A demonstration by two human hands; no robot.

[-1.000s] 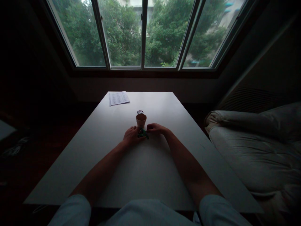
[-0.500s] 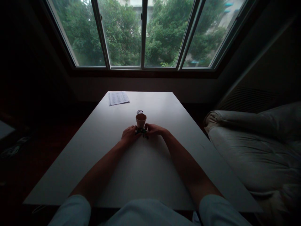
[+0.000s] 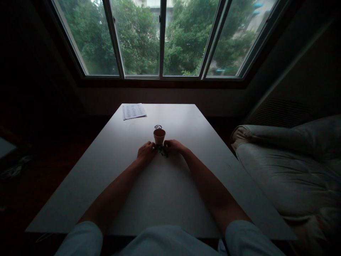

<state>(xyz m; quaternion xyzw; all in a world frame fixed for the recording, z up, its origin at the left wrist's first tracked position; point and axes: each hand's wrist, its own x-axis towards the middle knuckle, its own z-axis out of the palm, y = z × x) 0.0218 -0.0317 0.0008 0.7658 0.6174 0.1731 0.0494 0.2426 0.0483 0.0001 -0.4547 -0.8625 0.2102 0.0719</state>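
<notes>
A small brown paper cup (image 3: 159, 136) stands upright in the middle of the white table (image 3: 160, 192). Just in front of it, my left hand (image 3: 145, 151) and my right hand (image 3: 173, 146) both pinch a small dark green packet (image 3: 160, 149) between their fingertips. Both hands rest on the table with fingers curled. The packet is mostly hidden by my fingers and the dim light.
A printed sheet of paper (image 3: 134, 111) lies at the table's far left corner. A small dark ring-shaped object (image 3: 158, 126) sits behind the cup. A pale quilt (image 3: 290, 167) is piled beside the table on the right. A wide window (image 3: 162, 37) faces me.
My hands have drawn closer together around the green packet, which now shows less than before. The cup has not moved.
</notes>
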